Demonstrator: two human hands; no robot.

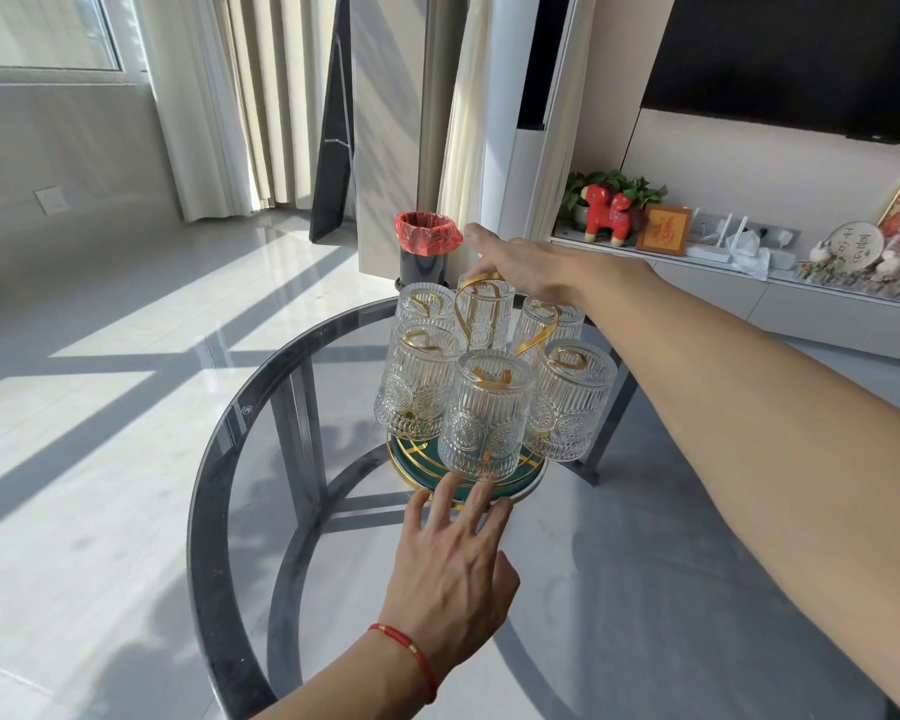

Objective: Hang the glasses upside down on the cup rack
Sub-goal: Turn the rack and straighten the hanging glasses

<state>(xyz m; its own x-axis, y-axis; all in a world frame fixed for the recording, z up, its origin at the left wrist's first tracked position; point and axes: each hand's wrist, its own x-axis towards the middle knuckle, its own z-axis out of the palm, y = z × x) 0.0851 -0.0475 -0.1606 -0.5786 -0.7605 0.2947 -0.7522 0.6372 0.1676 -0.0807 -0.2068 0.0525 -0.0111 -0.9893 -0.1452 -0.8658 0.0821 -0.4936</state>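
Note:
A gold wire cup rack (533, 337) stands on a round green and gold base (411, 467) on the glass table. Several ribbed clear glasses hang upside down on its arms; the nearest glass (487, 415) faces me. My right hand (520, 262) reaches over the far side, its fingers on the back glass (484, 317) by the rack's top loop. Whether they grip it is hidden. My left hand (455, 558), with a red string bracelet, has spread fingers touching the base's front edge and holds nothing.
The round smoked-glass table (219, 459) has a dark rim and a frame below. Behind it on the floor stands a black bin with a red liner (427, 246). A low white cabinet with ornaments (723, 262) runs along the right wall.

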